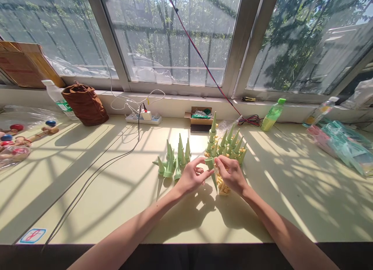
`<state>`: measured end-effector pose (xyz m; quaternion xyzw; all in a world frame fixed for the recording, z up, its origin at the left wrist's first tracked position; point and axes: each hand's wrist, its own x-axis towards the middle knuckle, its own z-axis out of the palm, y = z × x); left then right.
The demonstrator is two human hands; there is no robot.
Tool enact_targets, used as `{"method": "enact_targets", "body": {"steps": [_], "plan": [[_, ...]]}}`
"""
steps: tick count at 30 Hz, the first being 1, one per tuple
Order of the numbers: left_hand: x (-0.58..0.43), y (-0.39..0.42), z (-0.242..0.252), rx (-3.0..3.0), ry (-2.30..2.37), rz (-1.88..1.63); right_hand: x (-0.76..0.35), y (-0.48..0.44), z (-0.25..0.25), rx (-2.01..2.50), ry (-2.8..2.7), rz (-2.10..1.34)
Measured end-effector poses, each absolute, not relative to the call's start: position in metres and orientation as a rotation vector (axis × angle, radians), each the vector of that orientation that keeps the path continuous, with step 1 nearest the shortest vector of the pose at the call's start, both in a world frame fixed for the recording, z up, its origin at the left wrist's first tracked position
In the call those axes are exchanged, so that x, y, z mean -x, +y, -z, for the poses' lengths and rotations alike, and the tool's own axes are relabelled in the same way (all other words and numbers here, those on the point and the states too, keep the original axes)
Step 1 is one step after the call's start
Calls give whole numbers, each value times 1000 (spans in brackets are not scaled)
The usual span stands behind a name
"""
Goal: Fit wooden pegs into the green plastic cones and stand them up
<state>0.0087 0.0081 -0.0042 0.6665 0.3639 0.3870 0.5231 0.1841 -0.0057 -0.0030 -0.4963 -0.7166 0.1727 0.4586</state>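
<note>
My left hand (192,176) grips a green plastic cone (209,163) near its wide open end, with the tip pointing down. At the cone's rim is my right hand (231,172), its thumb and fingers pinched together; what they hold, if anything, is hidden. Small yellow pieces (223,188) lie in a pile below and beside my right hand. Behind it stands a group of green cones (230,141) with yellow bits among them, some stacked. Left of my hands is another cluster of green cones (169,161), mostly upright, one lying on its side.
Against the window wall are a power strip (155,120) with cables, a small open cardboard box (201,120), a green bottle (273,114) and a brown pouch (85,104). Bagged wooden toys (17,141) lie far left, plastic packets (344,141) far right. A black cable (116,157) crosses the table.
</note>
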Motion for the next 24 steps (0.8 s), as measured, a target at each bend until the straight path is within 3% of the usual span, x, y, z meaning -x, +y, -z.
{"method": "enact_targets", "body": {"steps": [11, 24], "plan": [[-9, 5, 0, -1988, 909, -1121, -182, -5, 3, 1229, -1761, -399], [-12, 12, 0, -1176, 804, -836, -185, -6, 6, 1190, -1724, -406]]}}
